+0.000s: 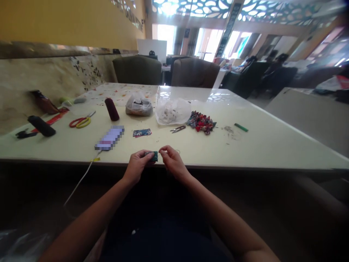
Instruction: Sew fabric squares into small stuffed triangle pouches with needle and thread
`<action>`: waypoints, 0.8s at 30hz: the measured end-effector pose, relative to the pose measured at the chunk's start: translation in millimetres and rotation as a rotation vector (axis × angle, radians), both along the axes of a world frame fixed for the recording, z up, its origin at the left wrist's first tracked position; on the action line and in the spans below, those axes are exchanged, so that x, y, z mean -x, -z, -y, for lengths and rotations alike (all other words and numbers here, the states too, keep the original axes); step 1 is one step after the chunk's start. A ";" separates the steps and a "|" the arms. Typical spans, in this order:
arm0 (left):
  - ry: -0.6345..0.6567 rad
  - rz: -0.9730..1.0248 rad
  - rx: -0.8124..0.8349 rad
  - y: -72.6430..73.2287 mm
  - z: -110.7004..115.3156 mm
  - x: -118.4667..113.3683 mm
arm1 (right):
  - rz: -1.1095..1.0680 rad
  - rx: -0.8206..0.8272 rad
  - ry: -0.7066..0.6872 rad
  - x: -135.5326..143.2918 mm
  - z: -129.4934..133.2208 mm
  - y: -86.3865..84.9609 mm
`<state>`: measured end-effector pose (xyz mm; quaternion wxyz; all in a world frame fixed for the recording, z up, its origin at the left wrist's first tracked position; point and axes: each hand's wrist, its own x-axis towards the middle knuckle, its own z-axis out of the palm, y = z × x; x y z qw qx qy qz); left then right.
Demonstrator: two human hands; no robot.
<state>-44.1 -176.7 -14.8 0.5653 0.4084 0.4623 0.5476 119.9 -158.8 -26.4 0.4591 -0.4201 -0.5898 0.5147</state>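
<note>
Dark green patterned cloth (155, 156), small, at the table's (272, 145) near edge, pinched between thumb and fingers of left hand (138, 163). Right hand (171, 160) just beside it, fingertips drawn together; whatever they grip too fine to tell. Just ahead of left hand: flat patterned pieces (142, 133). Beyond right hand: small snips (178, 129), then a whitish plastic bag (173, 111); ahead and to the right, a heap of red and grey-blue folded bits (202, 123). Left of hands: phone (109, 138), pixelated; farther out, red-and-yellow-handled scissors (81, 122).
</note>
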 end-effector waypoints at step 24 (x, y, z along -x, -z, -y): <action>-0.076 0.031 0.044 13.8 -204.5 -19.7 | 0.330 -0.424 0.094 -29.0 -203.6 5.6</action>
